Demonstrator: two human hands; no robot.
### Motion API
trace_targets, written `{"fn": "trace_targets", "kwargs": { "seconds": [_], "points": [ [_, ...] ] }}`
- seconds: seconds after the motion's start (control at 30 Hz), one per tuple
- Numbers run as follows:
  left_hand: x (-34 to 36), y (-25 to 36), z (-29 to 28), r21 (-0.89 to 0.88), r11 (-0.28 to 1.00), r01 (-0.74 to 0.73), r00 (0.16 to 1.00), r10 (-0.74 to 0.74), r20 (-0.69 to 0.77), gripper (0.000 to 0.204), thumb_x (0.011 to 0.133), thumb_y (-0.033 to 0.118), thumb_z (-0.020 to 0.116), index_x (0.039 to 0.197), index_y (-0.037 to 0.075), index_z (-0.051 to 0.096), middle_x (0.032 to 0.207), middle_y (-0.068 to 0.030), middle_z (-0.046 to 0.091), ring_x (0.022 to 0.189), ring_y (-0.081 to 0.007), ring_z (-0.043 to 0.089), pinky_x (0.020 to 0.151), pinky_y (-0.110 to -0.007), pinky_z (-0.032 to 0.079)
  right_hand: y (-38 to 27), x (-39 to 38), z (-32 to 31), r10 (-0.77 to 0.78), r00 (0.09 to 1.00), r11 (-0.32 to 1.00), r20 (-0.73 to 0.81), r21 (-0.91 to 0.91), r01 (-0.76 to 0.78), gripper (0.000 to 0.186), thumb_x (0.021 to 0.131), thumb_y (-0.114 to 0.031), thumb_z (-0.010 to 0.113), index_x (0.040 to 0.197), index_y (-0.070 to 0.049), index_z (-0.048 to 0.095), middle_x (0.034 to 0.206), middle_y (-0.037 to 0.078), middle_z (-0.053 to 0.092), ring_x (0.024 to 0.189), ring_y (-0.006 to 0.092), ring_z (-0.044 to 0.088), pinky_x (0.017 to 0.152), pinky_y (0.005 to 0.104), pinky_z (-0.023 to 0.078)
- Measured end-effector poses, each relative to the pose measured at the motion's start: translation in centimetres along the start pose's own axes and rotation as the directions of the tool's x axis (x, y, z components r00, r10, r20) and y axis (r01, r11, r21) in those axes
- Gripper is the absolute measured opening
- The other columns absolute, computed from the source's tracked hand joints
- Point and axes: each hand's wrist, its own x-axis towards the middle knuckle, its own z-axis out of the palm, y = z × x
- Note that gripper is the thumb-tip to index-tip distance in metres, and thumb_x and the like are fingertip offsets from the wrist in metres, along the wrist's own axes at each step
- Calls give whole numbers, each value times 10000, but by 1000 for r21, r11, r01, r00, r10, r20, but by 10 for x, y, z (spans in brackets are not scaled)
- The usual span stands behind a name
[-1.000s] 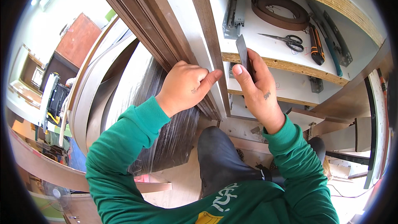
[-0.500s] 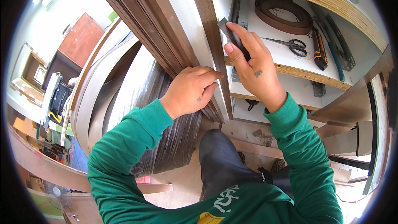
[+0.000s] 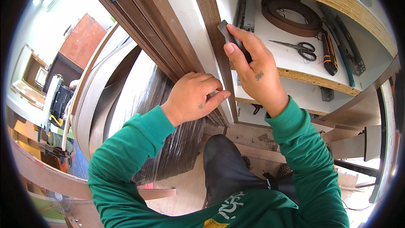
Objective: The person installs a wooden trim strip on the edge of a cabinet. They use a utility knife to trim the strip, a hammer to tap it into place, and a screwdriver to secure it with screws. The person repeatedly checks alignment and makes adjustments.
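My right hand (image 3: 258, 69) is closed around a small dark grey flat block (image 3: 228, 31), thumb on one side and fingers on the other. The block's upper end lies over the dark brown edge strip (image 3: 213, 21) of an upright white panel (image 3: 181, 8); I cannot tell if they touch. Lower down, my left hand (image 3: 192, 97) rests by the grooved brown frame (image 3: 147, 27), its fingers curled and their tips hidden. Its thumb points right toward the strip, with a small gap below the index finger. Whether those fingers hold anything is hidden.
On the cabinet shelf to the right lie a brown edging roll (image 3: 291, 14), scissors (image 3: 301, 50), an orange-black utility knife (image 3: 329, 52) and metal drawer runners (image 3: 350, 46). Below the left hand stands a film-wrapped dark panel (image 3: 177, 147). Curved boards (image 3: 95, 114) lean at the left.
The view has shifted slightly. My left hand sits a little lower, its thumb now apart from the index finger. My right hand still grips the block, slightly lower.
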Motion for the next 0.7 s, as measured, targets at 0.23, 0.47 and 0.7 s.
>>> {"fn": "trace_targets", "kwargs": {
  "seconds": [0.23, 0.47, 0.7],
  "points": [
    [-1, 0, 2, 28, 1000, -13, 999, 14, -35, 127, 897, 197, 769, 909, 79, 723, 855, -65, 707, 795, -285, 680, 733, -398, 522, 1, -8, 0, 61, 998, 997, 18, 42, -61, 362, 1004, -244, 696, 1297, -33, 669, 1040, 202, 698, 892, 354, 692, 789, 395, 554],
    [-1, -1, 4, 37, 999, -11, 999, 12, -32, 111, 872, 179, 782, 893, 84, 727, 835, -52, 706, 788, -278, 682, 733, -391, 527, 4, -9, -2, 114, 992, 989, 61, 87, -119, 357, 1010, -233, 691, 1299, -23, 672, 1077, 213, 708, 944, 356, 703, 834, 393, 559],
    [-1, -2, 4, 59, 998, -4, 1000, 5, -23, 119, 859, 183, 791, 886, 85, 729, 855, -57, 713, 798, -283, 687, 735, -393, 528, 7, -12, 4, 109, 994, 992, 20, 69, -110, 356, 1014, -227, 687, 1300, -15, 670, 1126, 223, 708, 1001, 368, 699, 875, 401, 552]
  ]
}}
